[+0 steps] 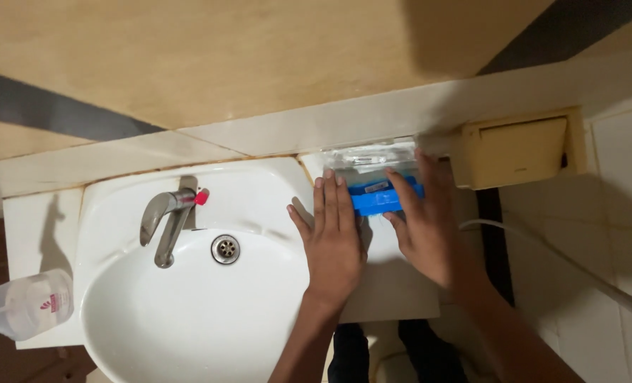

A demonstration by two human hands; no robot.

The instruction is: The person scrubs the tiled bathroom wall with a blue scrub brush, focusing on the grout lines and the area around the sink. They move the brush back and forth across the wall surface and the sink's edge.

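While both arms reach up from the bottom edge of the view, the left hand (336, 237) lies flat, palm down, on the right shoulder of the white washbasin (153, 319), its fingers straight and together and closed on nothing; the fingertips touch the near-left edge of a blue rectangular block (376, 198). Just beside it, the right hand (424, 223) rests with its grip loosely spread over the right part of that block, fingers laid across the top rather than curled round it, so whether it truly clasps the block cannot be told. The block sits between the two hands, on the white tiled ledge (394, 284) to the right of the basin, and it lies partly within or against a clear plastic package (369, 157) that stretches beyond the fingertips toward the wall. Left of the hands, the basin holds a round drain (225, 249) and a metal tap (165, 216) with a red tip. A clear bottle (25, 306) lies at the far left edge. Beyond the right hand, a beige box (518, 150) is fixed to the wall.
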